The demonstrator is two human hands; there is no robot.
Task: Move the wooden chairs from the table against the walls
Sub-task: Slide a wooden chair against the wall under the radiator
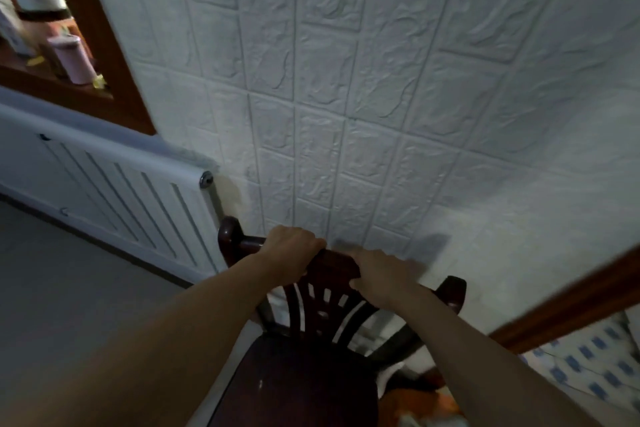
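A dark wooden chair (pixel 304 374) stands in front of me with its slatted back toward the white brick-patterned wall (pixel 381 97). My left hand (pixel 289 255) is closed over the left part of the chair's top rail. My right hand (pixel 381 274) grips the same rail just to the right. The top rail lies very near the wall; whether it touches I cannot tell. The chair's legs are hidden below the seat.
A white radiator (pixel 114 184) runs along the wall at the left, close to the chair's left post. Above it is a brown-framed window sill (pixel 114 73) with jars. A wooden edge (pixel 571 302) and patterned cloth (pixel 588 367) lie at the right. Grey floor (pixel 69 281) spreads at lower left.
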